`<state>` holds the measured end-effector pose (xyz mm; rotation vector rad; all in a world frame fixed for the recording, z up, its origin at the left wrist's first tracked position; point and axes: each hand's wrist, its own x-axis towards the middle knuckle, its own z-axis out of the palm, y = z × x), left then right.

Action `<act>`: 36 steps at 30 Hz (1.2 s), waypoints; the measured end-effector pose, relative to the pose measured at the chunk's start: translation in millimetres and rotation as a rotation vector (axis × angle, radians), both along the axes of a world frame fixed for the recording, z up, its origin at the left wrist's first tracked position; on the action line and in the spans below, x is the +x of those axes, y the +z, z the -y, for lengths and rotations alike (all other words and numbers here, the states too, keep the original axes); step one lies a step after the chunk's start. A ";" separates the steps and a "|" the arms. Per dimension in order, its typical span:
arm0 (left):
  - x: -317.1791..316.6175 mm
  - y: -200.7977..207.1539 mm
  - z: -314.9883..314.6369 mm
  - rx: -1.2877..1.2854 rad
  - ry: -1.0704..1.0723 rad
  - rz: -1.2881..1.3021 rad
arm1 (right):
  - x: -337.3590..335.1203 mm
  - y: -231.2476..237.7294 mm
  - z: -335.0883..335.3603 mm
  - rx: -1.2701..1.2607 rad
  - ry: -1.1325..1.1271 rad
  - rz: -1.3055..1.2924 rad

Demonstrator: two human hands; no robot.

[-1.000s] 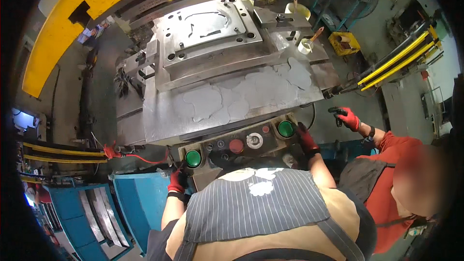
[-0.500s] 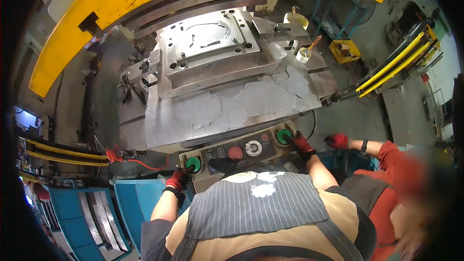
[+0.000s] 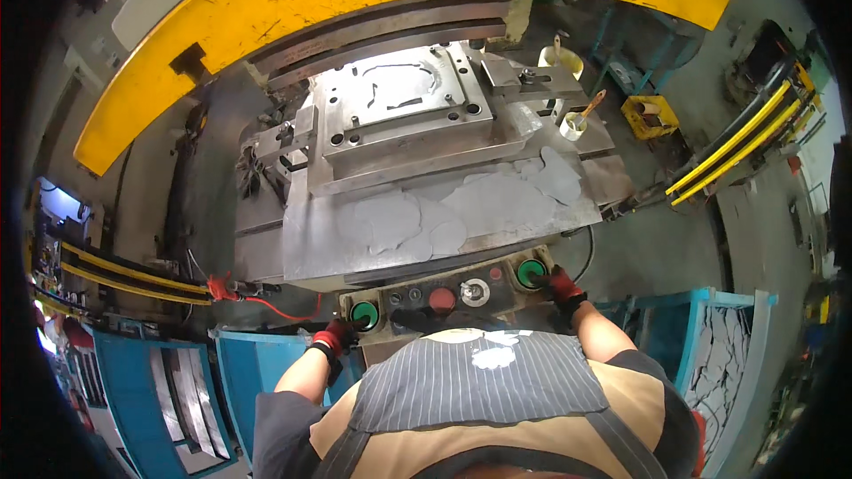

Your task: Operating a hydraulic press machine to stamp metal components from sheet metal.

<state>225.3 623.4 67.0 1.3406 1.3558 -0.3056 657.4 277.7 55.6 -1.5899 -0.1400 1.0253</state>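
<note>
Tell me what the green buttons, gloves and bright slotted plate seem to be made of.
Green buttons: probably smooth plastic, judging by their even, saturated colour. Gloves: apparently matte red fabric with dark, perhaps rubber-coated fingers, judging by the two-tone colour; weave too small to tell. Slotted plate: likely machined metal, perhaps steel, because it shines near-white and has clean-edged holes.

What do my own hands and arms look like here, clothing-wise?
Your left hand and right hand wear red gloves with blackish areas toward the fingers. A dark band shows at the left wrist. Both forearms are bare up to short, dark sleeves. Finer glove details are too small to tell.
</note>
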 end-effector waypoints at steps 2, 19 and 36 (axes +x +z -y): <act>19.4 17.5 0.6 -0.061 0.011 -0.166 | -1.2 -1.2 4.1 0.028 -0.046 0.030; 2.6 1.9 -4.0 -0.013 -0.108 -0.054 | -0.3 -13.1 -8.9 0.043 -0.013 0.006; 15.9 24.7 2.6 -0.006 0.063 -0.040 | 7.2 -34.2 3.4 0.027 0.048 0.105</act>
